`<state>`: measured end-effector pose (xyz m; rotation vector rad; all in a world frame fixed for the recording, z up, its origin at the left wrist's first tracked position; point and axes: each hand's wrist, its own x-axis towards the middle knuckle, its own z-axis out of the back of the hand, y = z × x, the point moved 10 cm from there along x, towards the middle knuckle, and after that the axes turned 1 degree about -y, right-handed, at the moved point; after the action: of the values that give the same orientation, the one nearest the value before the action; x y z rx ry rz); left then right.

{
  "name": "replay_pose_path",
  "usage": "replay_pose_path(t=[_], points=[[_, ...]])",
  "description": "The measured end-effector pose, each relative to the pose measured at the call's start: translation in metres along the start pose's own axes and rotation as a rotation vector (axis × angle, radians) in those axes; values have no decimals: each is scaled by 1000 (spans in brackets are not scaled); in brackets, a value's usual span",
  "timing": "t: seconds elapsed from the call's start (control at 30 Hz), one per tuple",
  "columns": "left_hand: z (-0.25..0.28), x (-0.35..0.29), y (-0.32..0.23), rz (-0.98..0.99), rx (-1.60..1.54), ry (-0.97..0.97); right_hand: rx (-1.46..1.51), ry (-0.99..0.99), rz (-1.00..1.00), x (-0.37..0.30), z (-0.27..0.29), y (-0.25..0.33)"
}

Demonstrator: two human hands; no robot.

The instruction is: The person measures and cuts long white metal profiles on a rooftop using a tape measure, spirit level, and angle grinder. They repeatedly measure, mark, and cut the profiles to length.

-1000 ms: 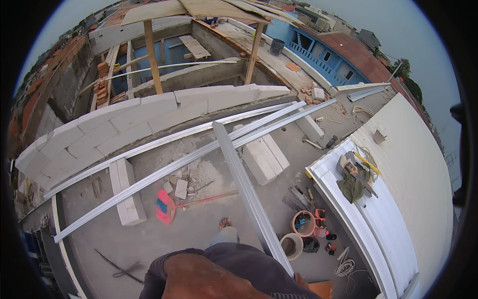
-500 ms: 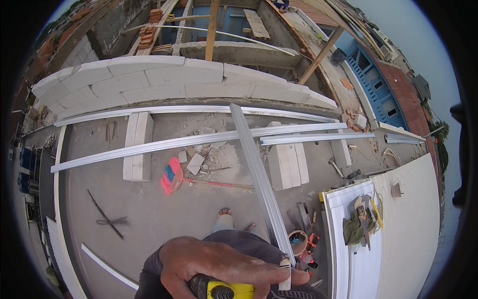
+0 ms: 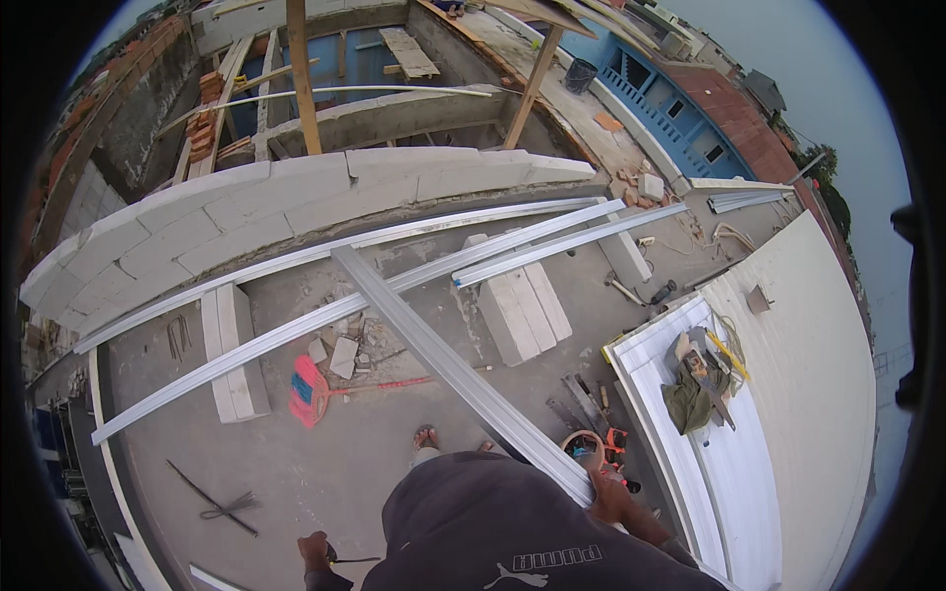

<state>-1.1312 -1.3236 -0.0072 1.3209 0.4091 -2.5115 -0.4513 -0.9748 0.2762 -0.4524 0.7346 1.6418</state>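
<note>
My right hand [image 3: 613, 498], at lower right, is closed around the near end of a long silver metal channel [image 3: 434, 340]. That channel slants away to the far left and crosses over another long channel [image 3: 266, 342]. Low on the left, my left hand [image 3: 313, 550] is closed on a small, dark and yellowish tape measure [image 3: 331, 554], mostly hidden by the fingers. A thin dark strip sticks out from it to the right. Beside my right hand stands a round tub of tools [image 3: 583, 445], with orange and red tools by it.
Pale lightweight blocks [image 3: 235, 355] and more blocks [image 3: 522, 313] support the channels. A low block wall [image 3: 246, 202] bounds the far side. A pink broom [image 3: 311, 390] lies mid-floor. White panels [image 3: 734, 492] and a large board [image 3: 818, 394] lie at right, with a tool bag [image 3: 695, 384].
The tape measure, held up close before, is now low at the left in my left hand. My right hand now shows on the channel's near end. The view has turned.
</note>
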Motion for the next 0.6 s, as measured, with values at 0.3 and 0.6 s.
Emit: replay_pose_path(t=[0.3, 0.6], points=[[-147, -148, -278, -1044, 436, 82, -88, -25, 3, 34, 59, 32], [-261, -424, -451, -1711, 984, -60, -236, -156, 252, 113, 130, -9]])
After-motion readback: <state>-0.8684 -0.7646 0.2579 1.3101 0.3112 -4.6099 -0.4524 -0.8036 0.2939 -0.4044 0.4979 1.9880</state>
